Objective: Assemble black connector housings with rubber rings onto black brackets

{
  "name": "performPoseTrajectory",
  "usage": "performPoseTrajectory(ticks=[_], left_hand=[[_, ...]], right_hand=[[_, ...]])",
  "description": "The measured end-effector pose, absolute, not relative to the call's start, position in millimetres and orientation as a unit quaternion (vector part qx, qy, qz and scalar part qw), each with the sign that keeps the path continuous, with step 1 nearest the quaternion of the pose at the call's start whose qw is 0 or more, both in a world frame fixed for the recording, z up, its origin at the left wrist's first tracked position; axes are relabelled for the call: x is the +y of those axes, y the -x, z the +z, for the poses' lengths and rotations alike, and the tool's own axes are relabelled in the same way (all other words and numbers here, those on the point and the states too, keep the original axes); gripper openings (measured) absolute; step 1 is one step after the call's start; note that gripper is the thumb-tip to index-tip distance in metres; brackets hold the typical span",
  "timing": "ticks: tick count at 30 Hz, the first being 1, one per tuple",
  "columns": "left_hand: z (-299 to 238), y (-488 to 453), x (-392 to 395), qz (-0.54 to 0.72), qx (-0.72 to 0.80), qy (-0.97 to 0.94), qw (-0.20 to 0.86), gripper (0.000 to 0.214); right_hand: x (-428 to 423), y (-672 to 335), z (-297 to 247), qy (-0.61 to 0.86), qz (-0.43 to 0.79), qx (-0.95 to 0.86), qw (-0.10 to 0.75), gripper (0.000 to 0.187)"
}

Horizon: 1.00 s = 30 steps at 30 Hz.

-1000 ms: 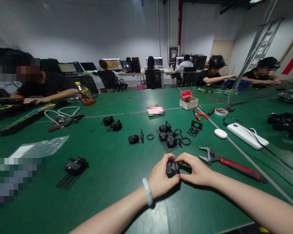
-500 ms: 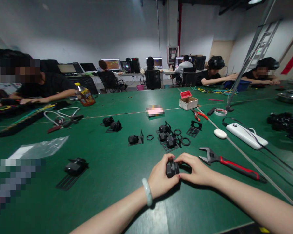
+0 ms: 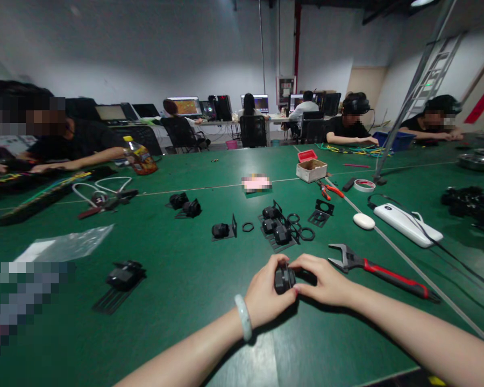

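My left hand (image 3: 263, 296), with a pale bracelet above it, is closed around a black cable gland (image 3: 283, 280) just over the table. My right hand (image 3: 328, 280) grips the same gland from the right, thumb and fingertips against its rim. Its far side is hidden by my fingers. Beyond my hands sit several black glands (image 3: 281, 234) on a slotted bracket, with loose black ring nuts (image 3: 307, 234) beside them. Another gland on an angled bracket (image 3: 221, 231) and a single ring nut (image 3: 248, 227) lie to the left. An adjustable wrench (image 3: 387, 274) rests right of my right hand.
Another gland on a bracket (image 3: 125, 275) lies at left, near a plastic bag (image 3: 76, 243). Orange-handled pliers (image 3: 331, 190), a small box (image 3: 311, 172), a white power bank (image 3: 407, 224) and a metal pole (image 3: 401, 115) stand right. Co-workers sit around the table.
My hands and the cable gland stay in nearly the same place. At the far right, a co-worker's arm has drawn back from the blue bin toward the coloured cables.
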<state>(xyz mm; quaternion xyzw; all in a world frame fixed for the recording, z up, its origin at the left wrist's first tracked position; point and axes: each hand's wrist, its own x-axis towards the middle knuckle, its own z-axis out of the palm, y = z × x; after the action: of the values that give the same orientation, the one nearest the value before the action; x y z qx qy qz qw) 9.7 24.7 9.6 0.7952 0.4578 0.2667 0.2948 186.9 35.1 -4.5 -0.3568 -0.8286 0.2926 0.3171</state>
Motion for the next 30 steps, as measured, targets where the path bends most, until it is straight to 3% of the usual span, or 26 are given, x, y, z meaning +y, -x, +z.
performPoseTrajectory(ticks=[24, 30], left_hand=[[9.6, -9.3, 25.1, 0.267, 0.458, -0.795, 0.294, 0.043], [8.0, -9.2, 24.9, 0.271, 0.455, -0.794, 0.298, 0.045]], right_hand=[[35.3, -187.0, -6.0, 0.367, 0.283, -0.834, 0.3, 0.03], [34.0, -187.3, -4.9, 0.367, 0.294, -0.822, 0.322, 0.038]])
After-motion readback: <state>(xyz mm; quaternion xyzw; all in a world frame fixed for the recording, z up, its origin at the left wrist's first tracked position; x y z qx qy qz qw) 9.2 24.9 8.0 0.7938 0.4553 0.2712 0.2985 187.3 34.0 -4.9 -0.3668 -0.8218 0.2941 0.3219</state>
